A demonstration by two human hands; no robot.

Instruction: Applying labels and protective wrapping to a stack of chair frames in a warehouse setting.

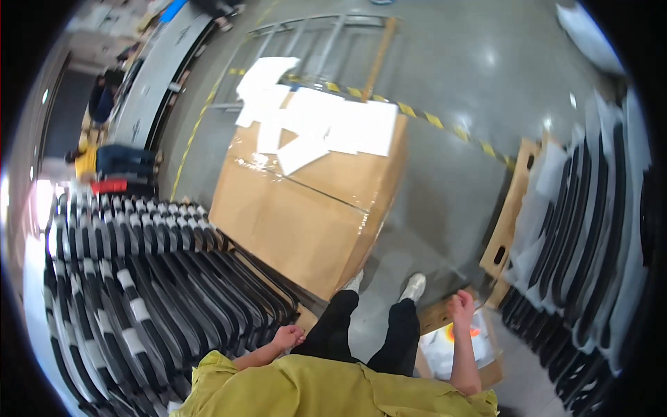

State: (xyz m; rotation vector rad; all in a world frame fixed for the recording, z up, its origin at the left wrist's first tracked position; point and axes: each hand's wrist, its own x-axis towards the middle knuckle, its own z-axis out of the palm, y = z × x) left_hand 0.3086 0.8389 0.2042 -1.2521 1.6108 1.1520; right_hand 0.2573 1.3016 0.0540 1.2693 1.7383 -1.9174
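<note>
My left hand [288, 337] hangs beside my left thigh with its fingers curled in. It is nearest to the rows of black bent frames [187, 292], and nothing shows in it. My right hand [461, 310] is loosely closed too, above an open carton [492, 372] on the floor that holds white packages [441, 353] with a red and yellow patch. I see nothing in its fingers. Ahead of my feet stands a large brown cardboard box [292, 222] with clear tape. White sheets [306, 125] lie spread over its far end.
A metal rack frame [323, 48] lies behind the box, by yellow-and-black floor tape [434, 119]. On the right, wrapped black frames [583, 215] stand next to a wooden board [511, 208]. People [121, 160] are at the far left, near a long bench [149, 83].
</note>
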